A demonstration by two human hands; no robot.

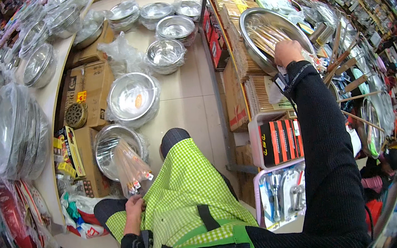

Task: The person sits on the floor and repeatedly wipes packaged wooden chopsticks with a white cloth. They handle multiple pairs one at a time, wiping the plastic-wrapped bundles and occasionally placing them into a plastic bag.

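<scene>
On the right, my right hand point(287, 53) is closed at the near end of a bundle of wrapped wooden chopsticks point(266, 36). That bundle lies in a wide steel basin point(245, 27) tilted on the goods table. Low on the left, my left hand point(133, 210) pinches the bottom of a clear plastic pack of wooden chopsticks point(128, 165). Its upper part leans over the rim of a plastic-wrapped steel basin point(102, 151) on the floor. My fingers partly hide the lower end of this pack.
Stacked steel bowls point(164, 53) and a wrapped basin point(130, 95) stand on the tiled floor. Cardboard boxes point(92, 89) line the left shelf. At right are a plastic bin of black-and-red boxes point(280, 143), a tray of carded tools point(275, 196) and protruding wooden handles point(341, 63).
</scene>
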